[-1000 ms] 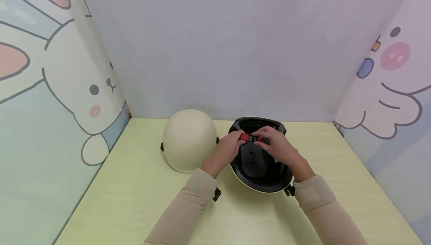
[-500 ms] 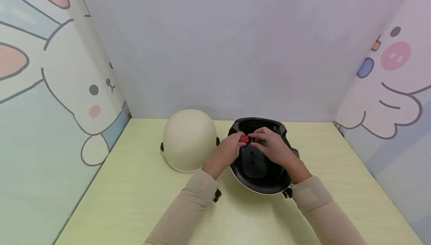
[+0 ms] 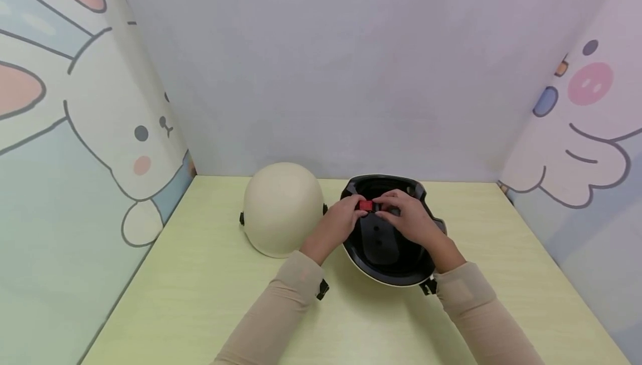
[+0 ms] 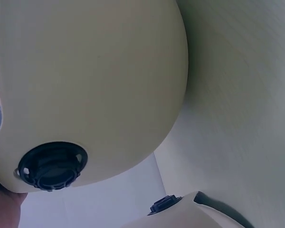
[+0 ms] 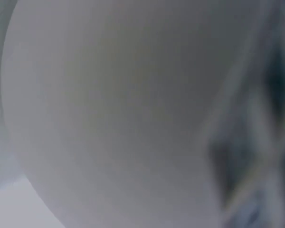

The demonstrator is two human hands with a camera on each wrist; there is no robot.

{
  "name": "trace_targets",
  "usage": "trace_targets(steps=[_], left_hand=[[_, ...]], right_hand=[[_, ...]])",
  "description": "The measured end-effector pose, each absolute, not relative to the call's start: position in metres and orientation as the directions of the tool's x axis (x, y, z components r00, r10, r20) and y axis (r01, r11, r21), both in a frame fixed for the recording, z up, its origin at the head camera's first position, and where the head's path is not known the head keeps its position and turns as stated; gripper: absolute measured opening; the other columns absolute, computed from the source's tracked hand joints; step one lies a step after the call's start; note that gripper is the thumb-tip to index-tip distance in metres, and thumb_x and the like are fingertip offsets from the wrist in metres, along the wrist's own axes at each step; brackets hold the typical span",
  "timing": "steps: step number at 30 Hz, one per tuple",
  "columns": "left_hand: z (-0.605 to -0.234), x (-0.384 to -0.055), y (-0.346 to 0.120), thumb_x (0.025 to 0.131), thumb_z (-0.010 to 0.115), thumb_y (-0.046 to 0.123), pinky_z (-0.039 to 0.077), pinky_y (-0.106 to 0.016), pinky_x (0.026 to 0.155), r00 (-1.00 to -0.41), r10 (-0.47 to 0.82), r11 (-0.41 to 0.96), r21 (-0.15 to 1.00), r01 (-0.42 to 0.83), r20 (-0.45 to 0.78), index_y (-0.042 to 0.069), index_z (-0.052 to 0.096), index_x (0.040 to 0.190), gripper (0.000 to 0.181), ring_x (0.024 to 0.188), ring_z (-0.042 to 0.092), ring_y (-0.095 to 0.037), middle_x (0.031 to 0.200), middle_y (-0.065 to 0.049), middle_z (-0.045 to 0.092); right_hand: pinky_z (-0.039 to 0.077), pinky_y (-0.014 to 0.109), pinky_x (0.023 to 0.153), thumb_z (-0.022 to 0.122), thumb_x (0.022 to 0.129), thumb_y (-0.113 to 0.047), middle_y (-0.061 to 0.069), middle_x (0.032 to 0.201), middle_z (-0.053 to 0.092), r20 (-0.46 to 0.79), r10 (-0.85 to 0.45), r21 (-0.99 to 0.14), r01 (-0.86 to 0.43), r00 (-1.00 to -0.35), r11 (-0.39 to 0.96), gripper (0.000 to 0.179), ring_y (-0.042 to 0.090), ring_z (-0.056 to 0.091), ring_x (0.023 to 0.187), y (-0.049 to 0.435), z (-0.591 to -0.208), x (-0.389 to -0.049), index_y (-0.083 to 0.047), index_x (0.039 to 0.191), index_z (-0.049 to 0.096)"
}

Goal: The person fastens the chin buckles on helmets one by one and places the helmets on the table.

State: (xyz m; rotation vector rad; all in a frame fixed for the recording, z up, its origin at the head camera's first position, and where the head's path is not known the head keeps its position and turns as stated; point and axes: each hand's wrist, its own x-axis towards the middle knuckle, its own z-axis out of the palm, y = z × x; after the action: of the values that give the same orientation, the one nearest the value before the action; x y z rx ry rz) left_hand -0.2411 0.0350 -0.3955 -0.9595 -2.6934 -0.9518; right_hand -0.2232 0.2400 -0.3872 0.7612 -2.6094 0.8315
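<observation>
An upturned helmet [image 3: 381, 248] with a black inside and a cream shell stands on the table. Over its opening, my left hand [image 3: 341, 220] pinches the red buckle part [image 3: 366, 205] of the chin strap. Facing it, my right hand [image 3: 408, 219] pinches the black buckle part [image 3: 378, 208] between thumb and fingers. The two parts lie end to end; whether they are locked together I cannot tell. In the left wrist view, the cream shell bears a round black knob [image 4: 52, 165], and some of the left hand shows at the edge. The right wrist view is mostly blurred shell.
A second cream helmet [image 3: 283, 209] sits dome up, just left of the upturned one and close to my left forearm. A grey wall [image 3: 321, 75] rises behind the table [image 3: 200, 287], and side walls with cartoon drawings flank it.
Since a second ago, my right hand has moved slightly left towards the left hand, bringing the black buckle part against the red one. The helmets have hardly moved.
</observation>
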Motion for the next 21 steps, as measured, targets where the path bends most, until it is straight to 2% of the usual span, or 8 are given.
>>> trace_targets(steps=[6, 16, 19, 21], left_hand=[[-0.396, -0.242, 0.034, 0.100, 0.057, 0.024, 0.048, -0.025, 0.075, -0.802, 0.521, 0.600, 0.543, 0.587, 0.292, 0.006, 0.059, 0.122, 0.029, 0.088, 0.057, -0.014, 0.107, -0.005, 0.062], [-0.403, -0.242, 0.030, 0.097, 0.063, 0.023, 0.050, -0.030, 0.071, -0.751, 0.466, 0.611, 0.444, 0.655, 0.467, 0.002, 0.064, 0.118, 0.030, 0.082, 0.062, -0.020, 0.103, -0.010, 0.065], [-0.405, -0.241, 0.030, 0.096, 0.065, 0.023, 0.050, -0.032, 0.076, -0.739, 0.458, 0.627, 0.410, 0.663, 0.495, 0.004, 0.066, 0.117, 0.028, 0.089, 0.062, -0.022, 0.106, -0.010, 0.063], [-0.406, -0.241, 0.030, 0.096, 0.065, 0.023, 0.049, -0.035, 0.084, -0.730, 0.457, 0.646, 0.374, 0.666, 0.509, 0.005, 0.067, 0.117, 0.027, 0.098, 0.060, -0.024, 0.113, -0.011, 0.061]], right_hand=[[0.051, 0.037, 0.068, 0.076, 0.084, -0.003, 0.009, 0.104, 0.060, 0.408, -0.378, -0.463, -0.545, -0.831, 0.699, 0.032, 0.020, 0.061, 0.083, 0.241, -0.391, -0.225, -0.002, 0.116, 0.070], [0.052, 0.046, 0.076, 0.075, 0.085, -0.002, 0.011, 0.108, 0.062, 0.418, -0.320, -0.479, -0.506, -0.850, 0.717, 0.028, 0.025, 0.064, 0.089, 0.249, -0.395, -0.224, -0.001, 0.113, 0.071], [0.053, 0.044, 0.074, 0.075, 0.084, -0.002, 0.012, 0.108, 0.062, 0.439, -0.298, -0.482, -0.502, -0.848, 0.719, 0.027, 0.025, 0.065, 0.087, 0.255, -0.394, -0.224, -0.001, 0.111, 0.072], [0.053, 0.042, 0.071, 0.075, 0.085, -0.002, 0.011, 0.107, 0.062, 0.457, -0.281, -0.480, -0.500, -0.844, 0.721, 0.026, 0.024, 0.065, 0.085, 0.260, -0.393, -0.223, -0.002, 0.111, 0.072]])
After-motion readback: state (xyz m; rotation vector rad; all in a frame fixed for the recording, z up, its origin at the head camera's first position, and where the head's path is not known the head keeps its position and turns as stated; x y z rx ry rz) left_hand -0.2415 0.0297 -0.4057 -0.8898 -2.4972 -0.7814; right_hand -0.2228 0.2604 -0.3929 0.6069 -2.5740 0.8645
